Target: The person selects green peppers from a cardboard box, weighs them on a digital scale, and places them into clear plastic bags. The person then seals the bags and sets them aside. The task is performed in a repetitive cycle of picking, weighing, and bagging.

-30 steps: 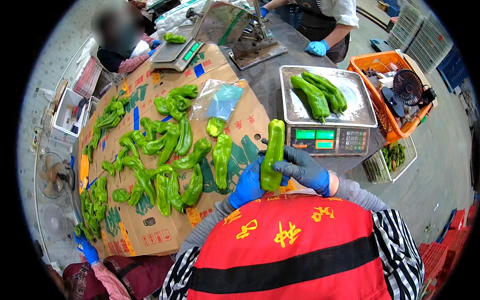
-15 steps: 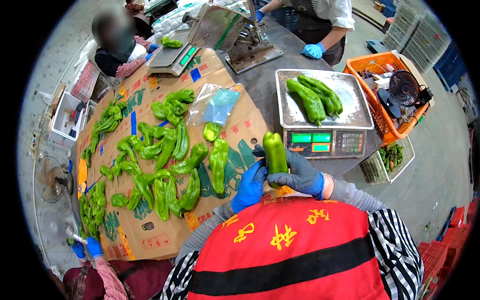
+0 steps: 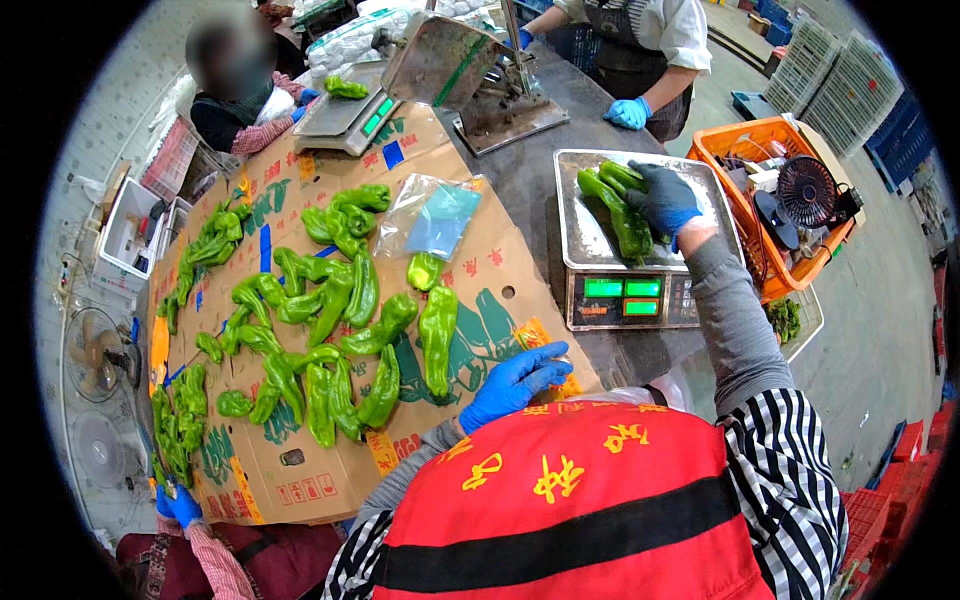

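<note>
My right hand [image 3: 668, 198], in a dark glove over a blue one, reaches onto the scale pan at the right. Its bent fingers close around green pepper there and hide part of it. Beside them a long green pepper [image 3: 627, 228] lies on the pan; how many peppers are under the hand I cannot tell. My left hand [image 3: 515, 380], in a blue glove, is at the cardboard's near right corner with its fingers stretched out and nothing seen in them. Left of it lies a single green pepper [image 3: 438, 340] on the cardboard sheet [image 3: 480, 415].
Several more green peppers [image 3: 330, 300] spread over the cardboard, near a clear bag with a blue sheet [image 3: 440, 215]. The digital scale [image 3: 590, 318] stands beside an orange crate [image 3: 712, 140] holding a small fan. Co-workers' gloved hands [image 3: 628, 113] show at the far side and lower left.
My right hand has left the left one and carried the pepper up and right onto the scale pan. The left hand's fingers have come off the pepper and spread near the cardboard corner.
</note>
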The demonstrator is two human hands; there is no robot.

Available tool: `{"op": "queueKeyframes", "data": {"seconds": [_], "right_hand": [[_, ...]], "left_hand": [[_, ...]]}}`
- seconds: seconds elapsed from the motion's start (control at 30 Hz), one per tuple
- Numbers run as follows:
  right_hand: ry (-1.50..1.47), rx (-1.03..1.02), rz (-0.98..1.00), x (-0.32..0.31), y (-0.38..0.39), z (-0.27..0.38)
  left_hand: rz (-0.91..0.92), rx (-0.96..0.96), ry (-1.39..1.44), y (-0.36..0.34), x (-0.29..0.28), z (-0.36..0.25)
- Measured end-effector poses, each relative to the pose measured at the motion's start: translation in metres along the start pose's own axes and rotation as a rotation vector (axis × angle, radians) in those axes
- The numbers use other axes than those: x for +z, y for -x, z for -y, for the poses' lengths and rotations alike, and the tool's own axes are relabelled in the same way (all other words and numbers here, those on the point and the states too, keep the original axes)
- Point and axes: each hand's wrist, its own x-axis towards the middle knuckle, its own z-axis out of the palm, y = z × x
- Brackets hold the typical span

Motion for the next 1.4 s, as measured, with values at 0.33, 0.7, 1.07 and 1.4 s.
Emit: {"op": "queueKeyframes", "data": {"seconds": [0.33,0.7,1.07,1.4], "right_hand": [[-1.086,0.154,-0.287,-0.050,0.113,0.025],[-1.133,0.119,-0.312,-0.045,0.142,0.041],[-1.201,0.163,-0.006,-0.025,0.151,0.076],[-1.381,0.103,0.623,0.040,0.168,0.114]], "left_hand": [[0.011,-0.075,0.056,0.004,0.001,0.004],[0.047,0.008,-0.267,0.004,0.000,0.004],[-0.814,0.598,-1.681,-0.073,-0.110,-0.052],[-0.802,0.414,-0.643,-0.084,-0.194,-0.098]]}}
